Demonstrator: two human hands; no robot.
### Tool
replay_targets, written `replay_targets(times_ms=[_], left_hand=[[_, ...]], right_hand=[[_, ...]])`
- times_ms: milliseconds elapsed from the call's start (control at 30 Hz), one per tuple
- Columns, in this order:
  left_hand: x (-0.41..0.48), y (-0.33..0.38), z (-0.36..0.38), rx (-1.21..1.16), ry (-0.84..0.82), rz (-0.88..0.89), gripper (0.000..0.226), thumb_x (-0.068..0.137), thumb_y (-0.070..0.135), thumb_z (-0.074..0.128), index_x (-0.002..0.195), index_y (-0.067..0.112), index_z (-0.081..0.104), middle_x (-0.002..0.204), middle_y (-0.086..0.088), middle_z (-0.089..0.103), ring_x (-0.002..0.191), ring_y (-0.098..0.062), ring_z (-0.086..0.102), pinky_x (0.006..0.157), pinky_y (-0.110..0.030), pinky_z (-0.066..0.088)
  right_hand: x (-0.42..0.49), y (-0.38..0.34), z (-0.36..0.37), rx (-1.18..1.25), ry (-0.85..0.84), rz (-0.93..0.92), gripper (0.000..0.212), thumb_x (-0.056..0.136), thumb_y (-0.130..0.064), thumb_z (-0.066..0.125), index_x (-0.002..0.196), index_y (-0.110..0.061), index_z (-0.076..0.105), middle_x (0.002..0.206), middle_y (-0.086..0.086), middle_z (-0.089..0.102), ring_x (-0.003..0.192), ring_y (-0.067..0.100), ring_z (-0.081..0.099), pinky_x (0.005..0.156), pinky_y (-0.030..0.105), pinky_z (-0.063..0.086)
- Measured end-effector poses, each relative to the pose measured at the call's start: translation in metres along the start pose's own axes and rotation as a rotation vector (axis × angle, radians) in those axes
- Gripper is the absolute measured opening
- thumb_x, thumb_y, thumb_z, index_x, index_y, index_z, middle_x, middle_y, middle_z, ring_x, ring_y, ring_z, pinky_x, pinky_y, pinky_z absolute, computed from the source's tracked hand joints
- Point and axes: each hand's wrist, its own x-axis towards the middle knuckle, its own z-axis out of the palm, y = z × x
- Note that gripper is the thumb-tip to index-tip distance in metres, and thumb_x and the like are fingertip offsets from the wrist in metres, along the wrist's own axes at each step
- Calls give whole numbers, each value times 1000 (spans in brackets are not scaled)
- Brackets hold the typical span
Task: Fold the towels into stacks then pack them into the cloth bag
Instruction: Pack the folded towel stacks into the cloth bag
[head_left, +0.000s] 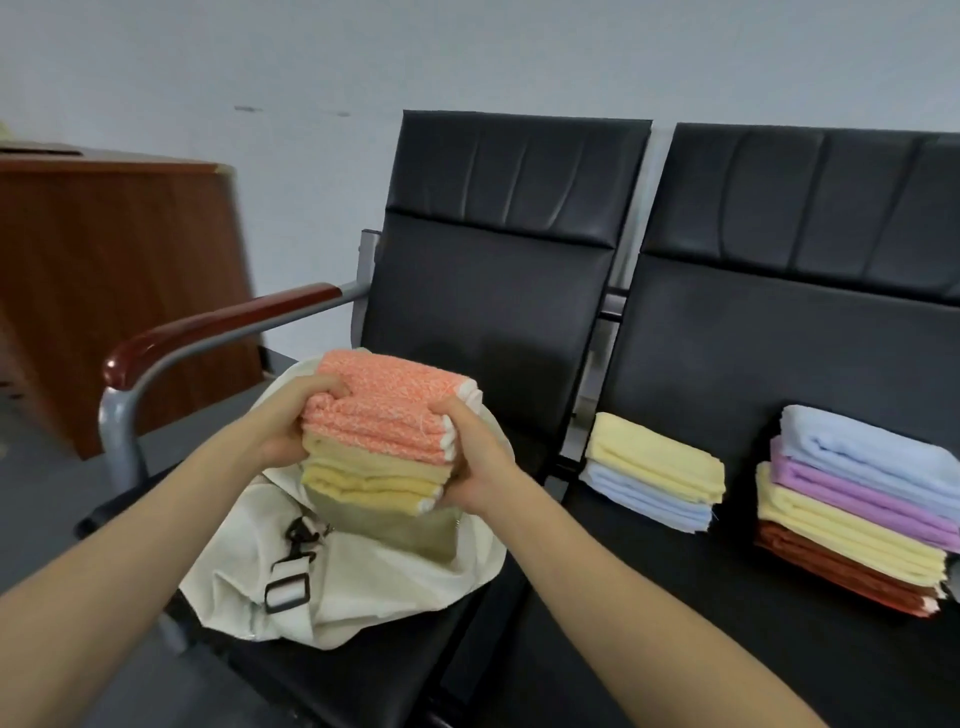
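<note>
I hold a stack of folded towels, orange on top and yellow beneath, just above the mouth of a cream cloth bag that lies on the left black seat. My left hand grips the stack's left side, thumb on top. My right hand grips its right side. A small stack, yellow over pale blue, lies on the right seat. Farther right stands a taller stack of blue, purple, yellow and rust towels.
Black bench seats with tall backrests line a grey wall. A metal armrest with a dark red pad stands left of the bag. A brown wooden cabinet is at the far left. The bag's black strap buckle faces me.
</note>
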Motion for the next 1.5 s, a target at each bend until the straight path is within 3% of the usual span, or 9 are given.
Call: replay_targets(times_ms=[200,400,700,933,1033,1100,1200,1333,1500], left_hand=[[14,-14,-11,99,87,-25,30,51,18,71,77,11,59,53,-6,62,58,-23,59,64,-32,46],[41,-21,-11,147,112,1,45,68,32,72,106,12,61,101,-13,67,97,-29,62,90,-41,49],[58,-63,-14,744,431,344,34,99,24,46,120,-1,57,116,-16,62,110,-35,57,94,-39,44],[44,-87,4,938,717,640,47,99,25,41,143,13,31,150,-16,20,137,-35,23,114,-51,25],[54,-83,17,473,687,259,88,82,44,69,148,13,19,151,-10,19,140,-30,20,116,-45,22],[64,-84,16,4,556,-6,119,50,61,84,144,14,30,138,-3,42,127,-27,44,107,-45,40],[69,-86,14,-315,389,-145,95,55,51,85,131,11,45,119,-9,61,104,-29,61,95,-43,48],[78,-88,18,-252,286,-154,66,76,44,74,128,11,49,109,-11,63,96,-28,60,89,-41,46],[81,-90,14,-254,294,-218,81,68,43,80,134,15,44,121,-13,61,110,-34,56,104,-50,39]], right_hand=[[73,58,19,218,110,61,119,37,-36,90,143,-34,35,122,17,61,98,41,67,79,58,52],[66,64,25,307,241,-118,74,76,-25,71,134,-36,27,123,9,53,102,30,60,77,45,56],[89,70,17,-55,384,-194,104,49,-47,73,139,-34,21,137,7,42,114,32,54,90,51,52],[105,74,30,-127,341,-148,88,40,-55,72,111,-42,22,126,6,47,107,33,55,92,51,50],[117,67,31,-49,335,-108,82,44,-50,76,104,-37,22,122,8,49,102,33,59,82,50,56],[113,61,30,-163,292,-61,85,44,-54,77,107,-35,24,122,10,52,101,33,61,81,51,56],[96,46,21,-304,173,-8,84,66,-47,80,127,-19,30,115,11,60,98,30,63,80,44,56],[75,3,-8,-942,88,-59,56,89,-32,64,136,-10,45,133,10,54,108,26,61,86,35,55],[81,9,-26,-1888,227,-327,104,70,-49,72,147,-20,8,149,12,16,142,34,10,112,51,23]])
